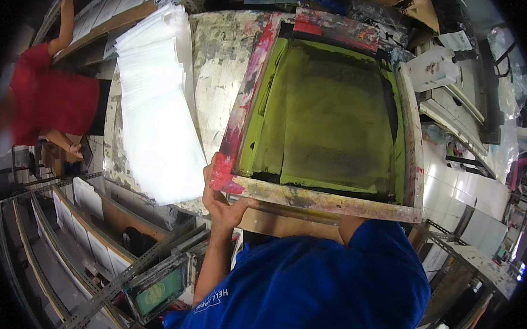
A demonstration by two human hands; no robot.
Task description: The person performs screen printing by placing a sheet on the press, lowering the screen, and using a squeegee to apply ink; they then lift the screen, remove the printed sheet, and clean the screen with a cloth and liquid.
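Note:
A screen-printing frame (327,196) with paint-smeared wooden bars is in front of me, raised at my side of the table. Its mesh (337,121) is yellow-green with a large dark, inky patch. My left hand (218,205) grips the near left corner, thumb along the near bar and fingers up the outer side. My right arm (351,226) passes beneath the near bar; the right hand itself is hidden by the frame. Left of the frame, a fanned stack of white sheets (159,111) lies on the stained table (221,67).
Racks with long shelves (93,239) stand at the lower left, beside a small green-meshed screen (160,296). A person in a red shirt (55,100) is at the far left, one arm raised. A white plastic container (430,69) and metal equipment (456,118) sit on the right.

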